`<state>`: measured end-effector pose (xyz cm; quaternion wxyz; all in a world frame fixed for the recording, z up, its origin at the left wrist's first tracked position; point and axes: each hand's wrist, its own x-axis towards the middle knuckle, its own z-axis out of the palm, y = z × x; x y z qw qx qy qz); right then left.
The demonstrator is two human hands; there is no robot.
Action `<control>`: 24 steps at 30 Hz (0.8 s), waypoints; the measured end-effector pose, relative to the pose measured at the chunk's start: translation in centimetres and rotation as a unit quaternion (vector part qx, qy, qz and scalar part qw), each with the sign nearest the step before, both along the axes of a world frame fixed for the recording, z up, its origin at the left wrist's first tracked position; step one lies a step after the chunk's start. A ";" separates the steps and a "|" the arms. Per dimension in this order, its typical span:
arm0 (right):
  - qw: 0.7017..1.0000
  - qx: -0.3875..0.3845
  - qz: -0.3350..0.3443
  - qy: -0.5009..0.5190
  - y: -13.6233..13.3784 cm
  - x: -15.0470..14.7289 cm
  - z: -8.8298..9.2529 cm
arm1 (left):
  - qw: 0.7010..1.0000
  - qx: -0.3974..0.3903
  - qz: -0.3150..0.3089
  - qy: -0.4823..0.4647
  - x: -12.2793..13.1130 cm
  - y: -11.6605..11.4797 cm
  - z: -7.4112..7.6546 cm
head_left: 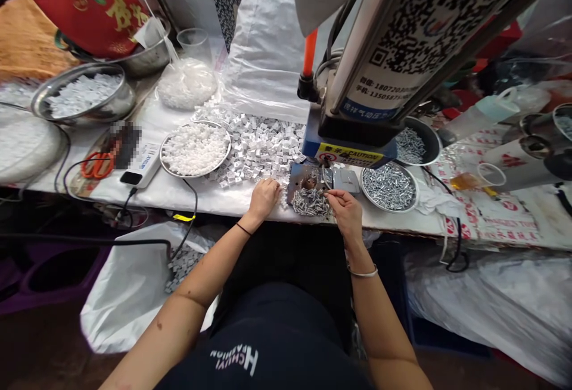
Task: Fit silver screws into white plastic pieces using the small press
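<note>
My left hand point(264, 199) is closed in a pinch at the near edge of a heap of small white-grey plastic blocks point(263, 146); what its fingertips hold is hidden. My right hand point(347, 211) grips a thin, dark, stick-like tool point(326, 183), its kind too small to make out. The tool points at the base of a bench press point(348, 155) with a yellow caution label. Small metal pins point(310, 202) lie piled on the front of that base, between my hands. A grey block point(346, 181) sits just beyond my right hand.
To the right stand a bowl of metal pins point(388, 187) and a dark bowl point(431, 140) with more. Leftward are a plate of small white parts point(195, 149), a white power bank point(140, 165), orange-handled scissors point(97, 165) and a steel bowl point(127, 95). Cables hang over the front edge.
</note>
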<state>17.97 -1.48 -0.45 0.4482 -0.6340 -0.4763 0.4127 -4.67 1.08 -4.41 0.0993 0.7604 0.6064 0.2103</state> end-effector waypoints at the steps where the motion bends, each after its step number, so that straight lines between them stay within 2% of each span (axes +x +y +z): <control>1: 1.000 0.006 -0.010 0.009 0.0 0.1 -0.2 | 1.000 0.005 -0.008 -0.004 -0.3 0.0 -0.2; 7: 0.995 0.066 -0.035 -0.070 -0.3 0.2 -1.0 | 0.998 0.032 -0.039 0.040 -1.4 -0.3 -0.4; 12: 1.000 0.022 -0.011 -0.002 0.0 1.1 -1.0 | 0.998 0.054 0.009 -0.040 -1.3 -0.3 -0.1; 14: 1.000 0.003 0.005 -0.006 0.2 1.5 -1.0 | 0.997 0.044 0.015 -0.066 -1.2 -0.4 -0.2; 19: 0.999 -0.004 0.025 -0.033 0.6 1.9 -1.8 | 0.998 0.003 0.028 -0.054 -0.6 -0.4 -0.1; 21: 0.997 0.009 0.012 -0.075 0.6 1.9 -2.1 | 0.998 0.001 0.038 -0.047 -0.2 -0.3 0.2; 24: 0.976 0.057 -0.034 -0.207 0.4 2.2 -2.2 | 0.997 0.020 0.046 -0.054 0.3 -0.1 0.8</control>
